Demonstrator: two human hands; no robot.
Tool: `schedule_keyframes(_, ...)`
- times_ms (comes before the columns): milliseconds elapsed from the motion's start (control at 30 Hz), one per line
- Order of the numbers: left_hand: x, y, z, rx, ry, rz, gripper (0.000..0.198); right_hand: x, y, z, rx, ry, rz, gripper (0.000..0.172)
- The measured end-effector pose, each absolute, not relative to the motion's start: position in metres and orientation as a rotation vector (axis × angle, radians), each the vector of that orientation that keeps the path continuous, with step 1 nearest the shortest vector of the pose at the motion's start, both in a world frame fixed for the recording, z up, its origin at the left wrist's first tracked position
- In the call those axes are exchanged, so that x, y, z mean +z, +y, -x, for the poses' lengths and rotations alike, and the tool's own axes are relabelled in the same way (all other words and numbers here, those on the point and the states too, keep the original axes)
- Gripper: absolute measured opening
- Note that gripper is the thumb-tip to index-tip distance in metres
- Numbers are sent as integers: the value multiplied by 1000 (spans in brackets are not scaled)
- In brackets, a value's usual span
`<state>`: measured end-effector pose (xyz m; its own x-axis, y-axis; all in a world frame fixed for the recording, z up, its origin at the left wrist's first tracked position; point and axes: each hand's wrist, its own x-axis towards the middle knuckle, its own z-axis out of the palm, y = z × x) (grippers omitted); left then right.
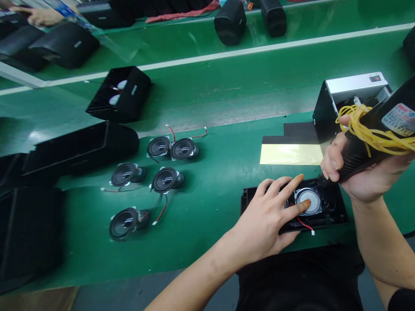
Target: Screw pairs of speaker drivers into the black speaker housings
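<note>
A black speaker housing lies flat on the green bench near the front edge. A round speaker driver sits inside it, with a red wire trailing out. My left hand lies on the housing, fingers spread, fingertips pressing on the driver. My right hand grips a black electric screwdriver wound with yellow cord. Its tip points down at the housing's right end, beside the driver.
Several loose speaker drivers with red wires lie left of the housing. Black speaker cabinets stand on the belt and along the left edge. A silver-topped box and a yellow sheet sit at the right. Another person's hand shows far left.
</note>
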<state>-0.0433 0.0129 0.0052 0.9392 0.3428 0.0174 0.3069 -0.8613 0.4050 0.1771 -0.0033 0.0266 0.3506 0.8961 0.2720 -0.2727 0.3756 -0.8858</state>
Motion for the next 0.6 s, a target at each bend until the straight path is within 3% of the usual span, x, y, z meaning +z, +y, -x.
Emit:
schedule_keyframes(367, 8, 16, 46, 91, 481, -2630, 59, 23, -4, -184, 923, -897, 731, 76)
schedule_keyframes(500, 13, 17, 43, 187, 484, -2553, 68, 40, -11, -196, 893, -946, 648, 66)
schedule_keyframes(600, 13, 14, 30, 373, 581, -2541, 53, 57, -22, -204, 891, -868, 677, 50)
